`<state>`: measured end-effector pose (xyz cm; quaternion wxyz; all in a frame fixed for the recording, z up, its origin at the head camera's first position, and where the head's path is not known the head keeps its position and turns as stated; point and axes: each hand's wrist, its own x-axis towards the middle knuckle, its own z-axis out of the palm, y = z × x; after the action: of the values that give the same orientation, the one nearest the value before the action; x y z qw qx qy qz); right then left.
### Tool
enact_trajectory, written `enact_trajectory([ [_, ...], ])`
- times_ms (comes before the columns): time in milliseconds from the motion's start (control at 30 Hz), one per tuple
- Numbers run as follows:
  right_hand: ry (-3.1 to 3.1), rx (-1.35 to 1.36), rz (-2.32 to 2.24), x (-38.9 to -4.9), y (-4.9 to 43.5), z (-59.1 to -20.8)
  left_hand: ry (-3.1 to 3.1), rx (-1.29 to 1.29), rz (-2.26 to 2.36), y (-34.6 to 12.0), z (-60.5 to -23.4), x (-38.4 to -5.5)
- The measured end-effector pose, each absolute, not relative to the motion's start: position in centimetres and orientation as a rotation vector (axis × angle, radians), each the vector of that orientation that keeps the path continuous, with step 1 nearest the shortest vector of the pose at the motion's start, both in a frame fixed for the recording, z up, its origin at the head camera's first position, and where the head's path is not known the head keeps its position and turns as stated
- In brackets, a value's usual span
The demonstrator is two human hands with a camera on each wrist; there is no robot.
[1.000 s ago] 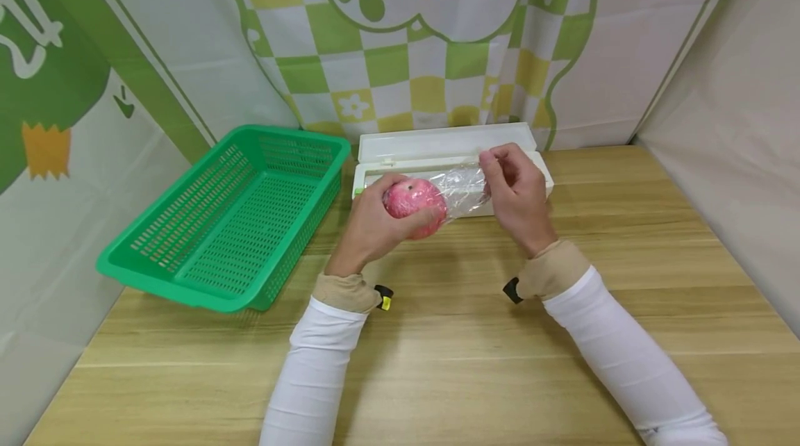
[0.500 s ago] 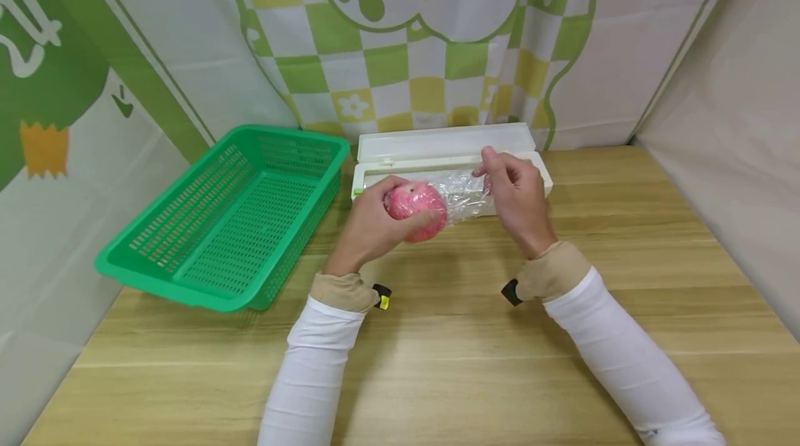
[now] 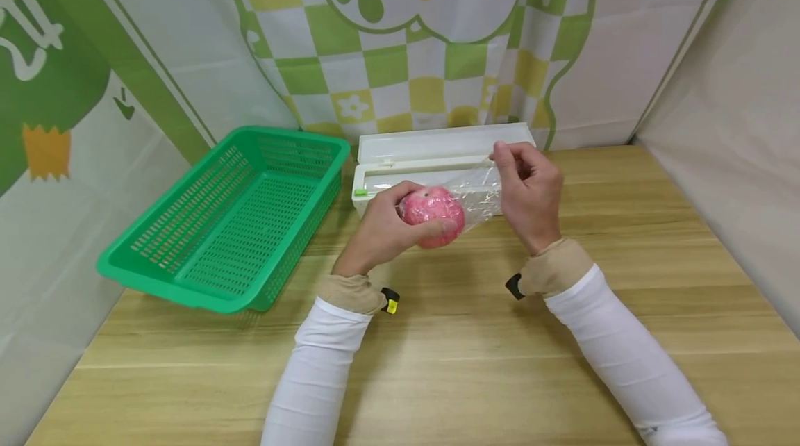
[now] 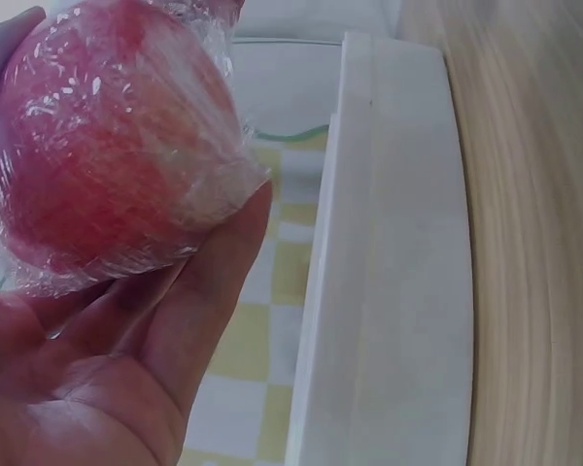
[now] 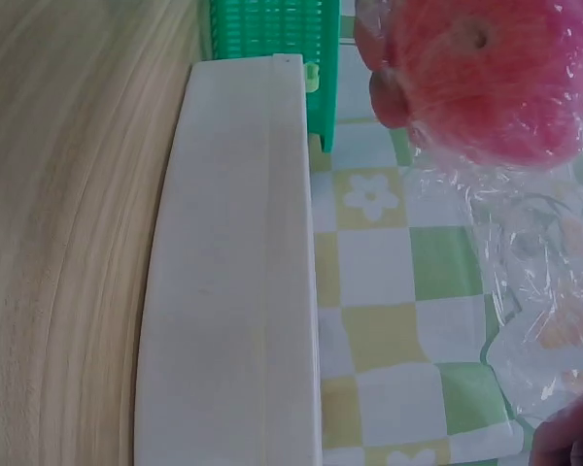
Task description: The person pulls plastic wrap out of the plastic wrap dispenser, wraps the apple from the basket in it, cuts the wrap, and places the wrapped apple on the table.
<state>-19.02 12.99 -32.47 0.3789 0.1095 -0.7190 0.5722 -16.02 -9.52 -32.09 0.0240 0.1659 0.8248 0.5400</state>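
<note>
A pink-red apple [image 3: 431, 210], partly wrapped in clear plastic wrap, is held by my left hand [image 3: 387, 230], thumb across its near side. In the left wrist view the film lies crinkled over the apple [image 4: 117, 136] and my left fingers [image 4: 209, 291] support it from below. A loose sheet of plastic wrap [image 3: 481, 196] stretches rightward from the fruit to my right hand [image 3: 531, 189], which pinches its end between thumb and fingers. The right wrist view shows this wrap [image 5: 525, 262] hanging between the apple and my right fingertips [image 5: 568, 427].
Behind the hands lies a white plastic-wrap dispenser box [image 3: 400, 171] with its lid raised and a small green slider [image 3: 360, 192] at its left end. A green slotted basket [image 3: 250, 217] stands on the left of the wooden table [image 3: 462, 362]. Printed curtains [image 3: 387, 64] enclose the back.
The apple and my left hand have shifted a little right and nearer. My right hand opened slightly, then pinched the wrap again, a bit further right, and the film is now spread wider.
</note>
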Motion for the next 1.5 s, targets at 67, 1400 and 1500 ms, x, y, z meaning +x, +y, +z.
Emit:
enact_trajectory([
  [67, -1.855, 0.270, 1.470, -19.0, 13.1, -32.5, 2.547, 0.514, 1.689, -9.4, -32.2, -16.0],
  [1400, -1.732, 0.375, 1.523, -18.9, 13.6, -31.6, 2.285, 0.685, 1.829, -9.2, -31.5, -15.4],
  [1500, -1.876, 0.303, 1.464, -18.7, 13.6, -31.4, 2.278, 0.715, 1.847, -9.3, -31.4, -15.5],
])
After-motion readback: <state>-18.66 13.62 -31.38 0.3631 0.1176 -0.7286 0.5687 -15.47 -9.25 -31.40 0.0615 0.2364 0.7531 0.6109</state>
